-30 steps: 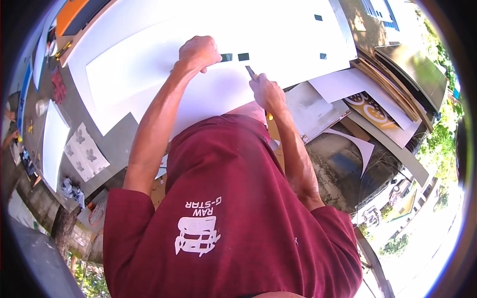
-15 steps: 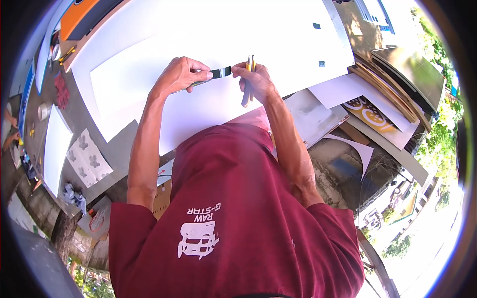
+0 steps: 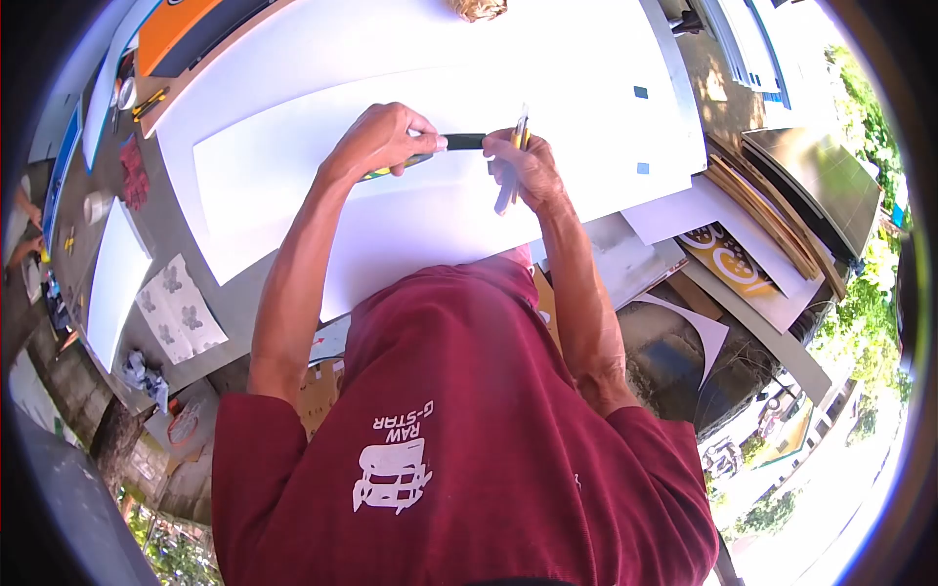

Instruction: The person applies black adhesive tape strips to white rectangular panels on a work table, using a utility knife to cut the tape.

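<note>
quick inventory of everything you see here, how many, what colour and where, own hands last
black strip: one, black, centre
cutter-like tool: at least one, yellow and grey, right of the strip
white sheets: several, white, centre, overlapping
dark squares: two, dark, right on the white
crumpled ball: one, brown, top edge
box-like object: one, orange and dark, upper left
glove-like item: one, red, left
blotched sheet: one, white with grey, left
wood strips: several, tan, right
patterned panel: one, brown and yellow, right
small clutter: uncounted, mixed, edges
shirt: one, maroon, bottom
left hand: one, bare, at strip's left end
right hand: one, bare, gripping the tool
</note>
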{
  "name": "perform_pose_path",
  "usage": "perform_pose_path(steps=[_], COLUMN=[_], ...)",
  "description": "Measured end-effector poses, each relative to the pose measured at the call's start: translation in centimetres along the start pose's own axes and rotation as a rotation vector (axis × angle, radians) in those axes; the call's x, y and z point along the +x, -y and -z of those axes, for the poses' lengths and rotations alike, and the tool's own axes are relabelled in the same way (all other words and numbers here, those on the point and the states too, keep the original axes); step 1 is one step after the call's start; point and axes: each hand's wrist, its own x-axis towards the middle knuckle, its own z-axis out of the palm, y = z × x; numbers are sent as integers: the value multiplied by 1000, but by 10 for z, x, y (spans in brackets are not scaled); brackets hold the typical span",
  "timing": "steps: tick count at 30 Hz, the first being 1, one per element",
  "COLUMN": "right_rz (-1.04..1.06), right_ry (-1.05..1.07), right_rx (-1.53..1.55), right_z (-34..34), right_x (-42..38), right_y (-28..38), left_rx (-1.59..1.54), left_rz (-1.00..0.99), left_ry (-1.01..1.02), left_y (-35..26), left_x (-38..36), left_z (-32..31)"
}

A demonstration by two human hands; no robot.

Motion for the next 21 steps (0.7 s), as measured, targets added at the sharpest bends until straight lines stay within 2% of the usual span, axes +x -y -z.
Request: perform_pose_path(steps=[6, 12, 18, 21], right_rz=[72, 58, 25, 31], right_ry=[-7, -160, -286, -306], right_rx=[-32, -451, -662, -728], right_z=[18, 28, 21, 22], right_x=[59, 116, 136, 145], right_y=[37, 43, 37, 33], left_rx=[284, 526, 617, 596], left_rz=[87, 193, 285, 238], left_ry=[-50, -71, -32, -54], left_y=[-35, -67, -71, -66], left_x=[65, 110, 139, 140], left_z=[23, 24, 20, 21])
